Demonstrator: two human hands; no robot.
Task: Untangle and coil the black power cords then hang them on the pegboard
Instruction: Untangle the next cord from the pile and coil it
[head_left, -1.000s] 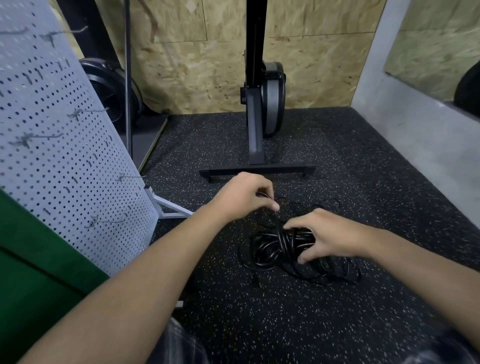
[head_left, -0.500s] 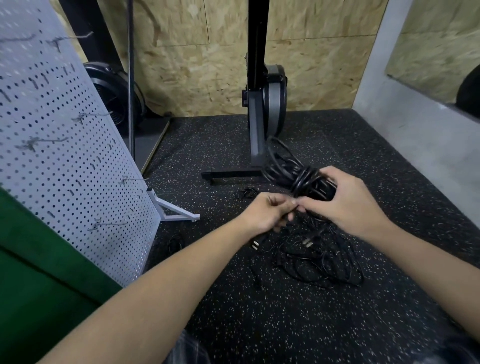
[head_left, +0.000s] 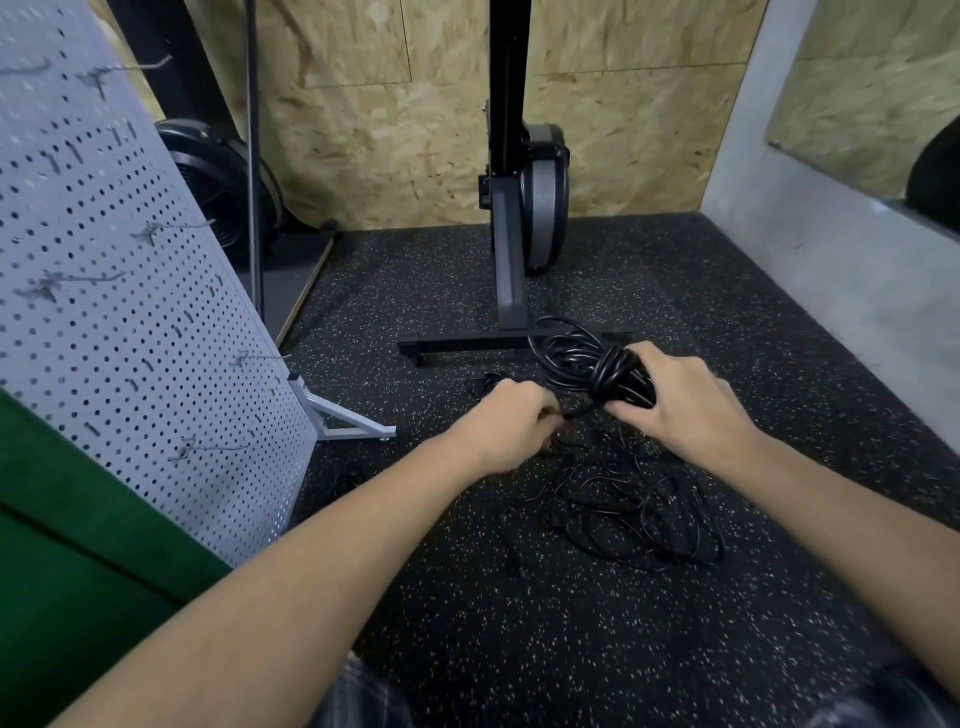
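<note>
Since a second ago my right hand (head_left: 680, 410) has lifted the wound bundle (head_left: 605, 366) of black power cord off the floor (head_left: 519, 649); it now sits just right of the frame's centre, in front of the crossbar foot of the exercise machine (head_left: 511, 270). My fingers and thumb are curled round the bundle's wrapped middle, gripping it firmly, and several loops fan out from it to the upper left. My left hand (head_left: 506, 431) has come in beside it, at the centre of the frame. Its fingers are curled tight, pinching a single strand (head_left: 577, 413) that runs out from under the bundle; the two hands are nearly touching. Below them, right of centre, the loose tangle (head_left: 644, 519) of thinner black cords lies spread on the speckled floor, with one plug end trailing to the lower left. The grey pegboard (head_left: 130, 322) leans along the left side of the frame, its metal hooks (head_left: 202, 449) bare.
</note>
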